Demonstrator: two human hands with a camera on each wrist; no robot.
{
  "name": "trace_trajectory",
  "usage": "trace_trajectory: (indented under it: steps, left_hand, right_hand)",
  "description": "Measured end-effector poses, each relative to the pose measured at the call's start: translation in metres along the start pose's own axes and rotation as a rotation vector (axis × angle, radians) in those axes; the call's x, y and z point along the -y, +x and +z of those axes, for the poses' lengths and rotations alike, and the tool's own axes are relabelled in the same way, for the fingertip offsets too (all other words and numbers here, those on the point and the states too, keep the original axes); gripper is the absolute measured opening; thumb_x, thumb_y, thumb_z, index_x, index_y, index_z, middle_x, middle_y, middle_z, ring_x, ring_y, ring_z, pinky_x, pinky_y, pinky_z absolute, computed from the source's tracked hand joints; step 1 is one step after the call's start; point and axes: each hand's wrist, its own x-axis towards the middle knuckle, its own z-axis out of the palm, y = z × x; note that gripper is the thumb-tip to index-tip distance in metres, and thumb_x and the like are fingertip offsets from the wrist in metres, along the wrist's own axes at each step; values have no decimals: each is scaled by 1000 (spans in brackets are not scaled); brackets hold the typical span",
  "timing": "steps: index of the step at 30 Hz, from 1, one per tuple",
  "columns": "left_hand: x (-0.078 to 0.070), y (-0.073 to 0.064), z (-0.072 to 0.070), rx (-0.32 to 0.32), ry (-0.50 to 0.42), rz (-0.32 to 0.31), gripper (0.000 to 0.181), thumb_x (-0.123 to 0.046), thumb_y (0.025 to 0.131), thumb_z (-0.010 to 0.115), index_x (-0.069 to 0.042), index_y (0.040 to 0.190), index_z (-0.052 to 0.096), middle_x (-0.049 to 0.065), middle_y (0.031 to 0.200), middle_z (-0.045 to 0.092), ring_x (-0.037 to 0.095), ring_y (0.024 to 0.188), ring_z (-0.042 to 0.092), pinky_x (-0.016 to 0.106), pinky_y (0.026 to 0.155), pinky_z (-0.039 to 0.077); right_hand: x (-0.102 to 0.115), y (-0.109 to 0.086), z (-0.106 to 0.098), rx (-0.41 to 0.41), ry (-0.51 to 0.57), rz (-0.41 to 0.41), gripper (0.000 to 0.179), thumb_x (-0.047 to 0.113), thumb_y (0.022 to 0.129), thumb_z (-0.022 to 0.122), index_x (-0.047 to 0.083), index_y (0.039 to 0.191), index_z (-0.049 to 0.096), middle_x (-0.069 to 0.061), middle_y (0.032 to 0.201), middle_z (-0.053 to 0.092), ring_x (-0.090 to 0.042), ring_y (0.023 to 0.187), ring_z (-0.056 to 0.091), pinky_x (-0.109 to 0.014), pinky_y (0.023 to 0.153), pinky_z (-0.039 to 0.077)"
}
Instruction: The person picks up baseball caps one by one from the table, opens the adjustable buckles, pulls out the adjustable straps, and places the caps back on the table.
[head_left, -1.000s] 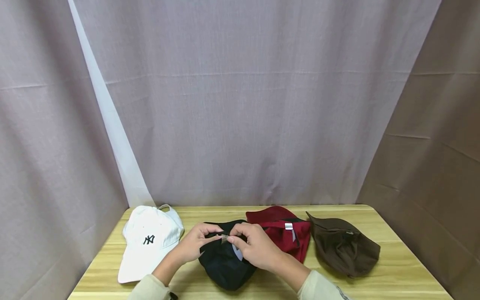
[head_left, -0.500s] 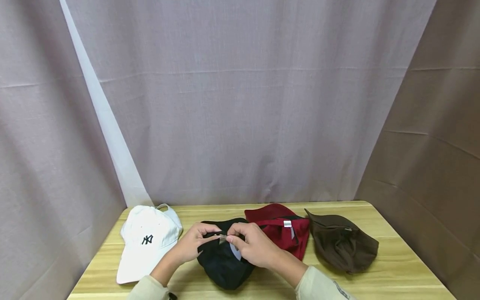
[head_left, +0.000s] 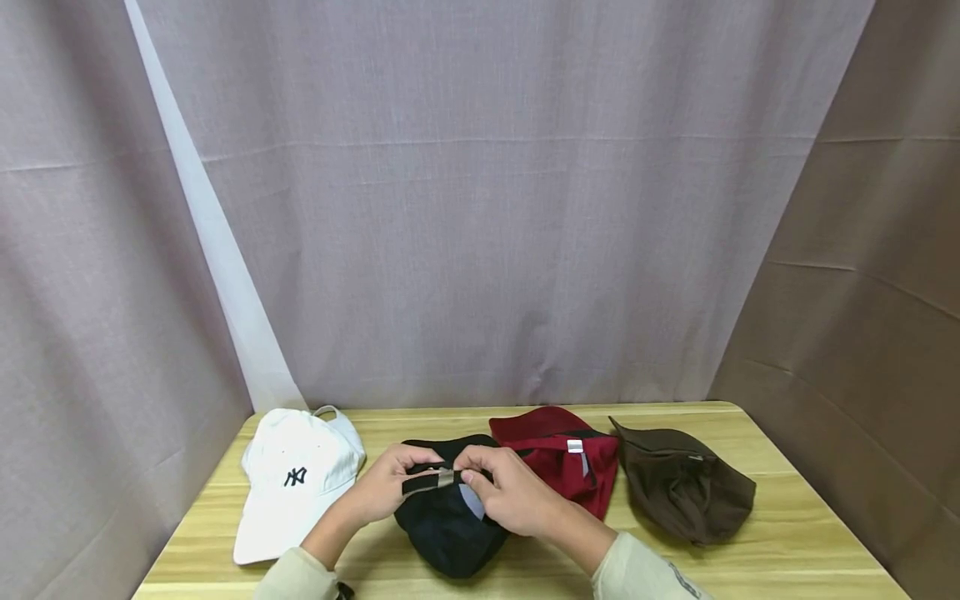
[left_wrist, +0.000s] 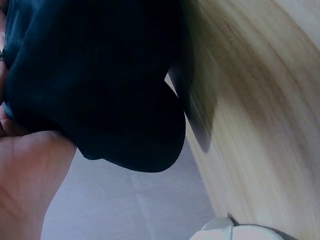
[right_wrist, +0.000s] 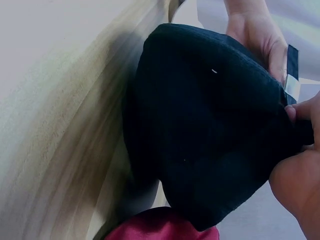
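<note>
A black cap [head_left: 453, 533] is held up in front of me, its crown toward me and its brim on the far side. Across its back opening runs a black strap [head_left: 420, 482] with a silver metal buckle [head_left: 446, 478]. My left hand [head_left: 382, 487] pinches the cap's strap just left of the buckle, thumb toward me. On the other side of the buckle, my right hand [head_left: 513, 492] grips the strap between thumb and fingers. In the right wrist view the strap's loose end [right_wrist: 293, 57] sticks out past the buckle. The left fingertips are partly hidden behind the strap.
A white cap [head_left: 300, 475] with a black logo lies on the left of the wooden table [head_left: 810, 550]. Right behind the black cap lies a red cap [head_left: 600, 467] with a white label. Farther right sits a dark brown cap [head_left: 690, 492]. Grey curtains [head_left: 480, 250] enclose the table.
The silver buckle has moved from a raised angle to lying along the strap, and more black strap now shows left of it. Both hands stay almost in place on the cap.
</note>
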Motion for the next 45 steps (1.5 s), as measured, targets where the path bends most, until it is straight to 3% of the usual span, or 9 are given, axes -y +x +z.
trace_trajectory:
  steps: [5, 9, 16, 22, 25, 32, 36, 42, 45]
  left_hand:
    - [-1, -1, -1, -1, -5, -28, 12, -5, 100, 67, 2, 102, 77, -6, 88, 69, -1, 82, 61, 20, 76, 52]
    - [-1, -2, 0, 10, -20, -41, 13, -5, 100, 67, 3, 104, 76, 0, 89, 71, -1, 84, 62, 20, 79, 53]
    - [-1, -1, 0, -12, 21, -6, 12, -4, 101, 66, 0, 101, 77, 17, 86, 71, -1, 84, 63, 21, 78, 53]
    - [-3, -1, 1, -2, -20, -31, 13, -6, 102, 66, 2, 102, 77, 8, 89, 73, 0, 84, 64, 21, 79, 54]
    - [-3, -2, 1, 3, -28, -44, 14, -7, 102, 66, 1, 103, 78, 7, 91, 73, 0, 85, 64, 21, 80, 54]
    - [-2, -2, 4, 26, 3, -49, 16, -8, 104, 65, 0, 104, 78, 20, 90, 73, 0, 85, 64, 21, 80, 54]
    - [-2, -2, 5, 36, -2, -37, 16, -8, 104, 65, 0, 104, 78, 26, 89, 72, -1, 85, 64, 21, 80, 54]
    - [-2, -2, 4, 48, -29, -28, 17, -7, 104, 63, 3, 104, 77, 29, 87, 69, -1, 84, 63, 21, 79, 53]
    - [-3, -1, 3, 54, -30, -35, 17, -8, 105, 63, 2, 104, 77, 21, 87, 71, 0, 85, 63, 21, 80, 54]
  right_hand:
    - [2, -1, -2, 16, -12, -5, 21, 3, 104, 60, 18, 104, 75, 6, 100, 73, -6, 92, 59, -23, 85, 49]
    - [1, -1, -1, 13, -3, -6, 23, 2, 104, 59, 19, 106, 75, 4, 104, 74, -6, 95, 60, -23, 88, 49]
    - [1, -1, 0, -28, -42, -29, 19, 5, 102, 63, 21, 101, 74, 6, 86, 68, -2, 77, 54, -20, 70, 46]
    - [8, 0, -3, 22, -78, -32, 3, 17, 103, 69, 19, 101, 70, 11, 84, 65, 1, 72, 49, -19, 66, 44]
    - [12, 1, -3, 38, -96, -32, 5, 17, 103, 71, 19, 99, 69, 12, 81, 63, 3, 68, 46, -18, 63, 41]
    - [18, -2, 1, 43, 32, 63, 11, 9, 101, 71, 14, 91, 69, 5, 69, 66, 0, 57, 55, -21, 57, 48]
    - [18, -3, 1, 49, 75, 72, 12, 6, 100, 69, 11, 89, 69, -2, 69, 70, -3, 59, 61, -23, 60, 52]
    - [16, 0, -2, 60, 72, 61, 14, 5, 100, 68, 10, 88, 69, -3, 69, 68, -2, 62, 58, -22, 61, 48]
    - [15, 1, -4, 76, 117, 63, 12, 5, 100, 67, 7, 90, 71, -9, 71, 69, -3, 64, 59, -21, 62, 48]
